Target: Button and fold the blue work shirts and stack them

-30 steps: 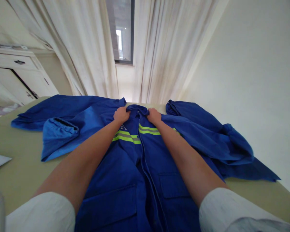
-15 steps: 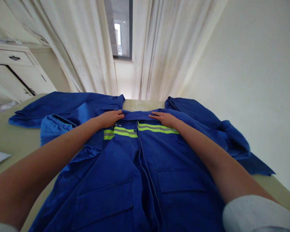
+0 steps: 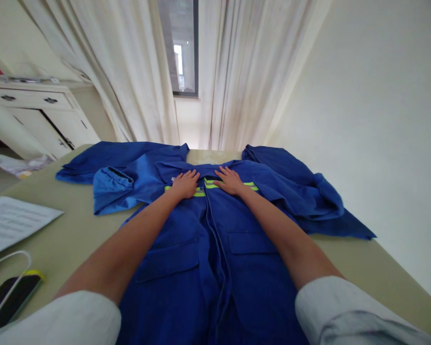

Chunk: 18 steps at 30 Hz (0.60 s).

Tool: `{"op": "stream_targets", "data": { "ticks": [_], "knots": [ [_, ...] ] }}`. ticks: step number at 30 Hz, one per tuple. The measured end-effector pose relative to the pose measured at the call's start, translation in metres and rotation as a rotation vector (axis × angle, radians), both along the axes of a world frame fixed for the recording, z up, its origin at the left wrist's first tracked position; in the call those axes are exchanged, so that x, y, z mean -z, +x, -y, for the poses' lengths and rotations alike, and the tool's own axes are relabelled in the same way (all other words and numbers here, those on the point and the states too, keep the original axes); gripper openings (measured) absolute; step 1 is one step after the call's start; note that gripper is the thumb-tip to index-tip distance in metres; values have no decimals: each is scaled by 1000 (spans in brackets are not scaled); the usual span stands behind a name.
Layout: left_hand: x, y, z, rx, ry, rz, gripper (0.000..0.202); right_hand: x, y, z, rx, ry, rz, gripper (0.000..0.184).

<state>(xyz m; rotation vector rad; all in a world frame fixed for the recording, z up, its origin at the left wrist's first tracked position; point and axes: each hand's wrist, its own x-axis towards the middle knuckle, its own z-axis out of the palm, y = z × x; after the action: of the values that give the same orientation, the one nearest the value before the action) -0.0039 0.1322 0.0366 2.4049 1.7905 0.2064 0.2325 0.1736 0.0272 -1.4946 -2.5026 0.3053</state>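
Note:
A blue work jacket [image 3: 208, 249] with yellow-green reflective stripes lies front up on a pale green table [image 3: 75, 230], its sleeves spread to both sides. My left hand [image 3: 185, 184] lies flat and open on the chest, left of the front closure, over the stripe. Just right of the closure my right hand [image 3: 229, 180] rests flat as well, fingers stretched out. Neither hand holds anything. The left sleeve's cuff [image 3: 109, 179] is folded over toward the body.
A sheet of paper [image 3: 10, 223] lies at the table's left edge, with a black phone [image 3: 10, 297] and a white cable below it. A white cabinet [image 3: 39, 115] stands at the left. Curtains and a window are behind, a bare wall on the right.
My hands let go of the collar they gripped, flattened out, and slid toward the middle of the chest. The view has pulled back, showing the paper and phone.

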Motion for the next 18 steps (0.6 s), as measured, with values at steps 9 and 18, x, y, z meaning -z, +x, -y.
{"op": "stream_targets", "data": {
  "ticks": [9,18],
  "knots": [
    [21,18,232,110,159,76,61,-27,5,260,-8,-106,-123,70],
    [26,20,334,257,100,134,68,-27,22,327,69,-116,-526,69]
  ]
}}
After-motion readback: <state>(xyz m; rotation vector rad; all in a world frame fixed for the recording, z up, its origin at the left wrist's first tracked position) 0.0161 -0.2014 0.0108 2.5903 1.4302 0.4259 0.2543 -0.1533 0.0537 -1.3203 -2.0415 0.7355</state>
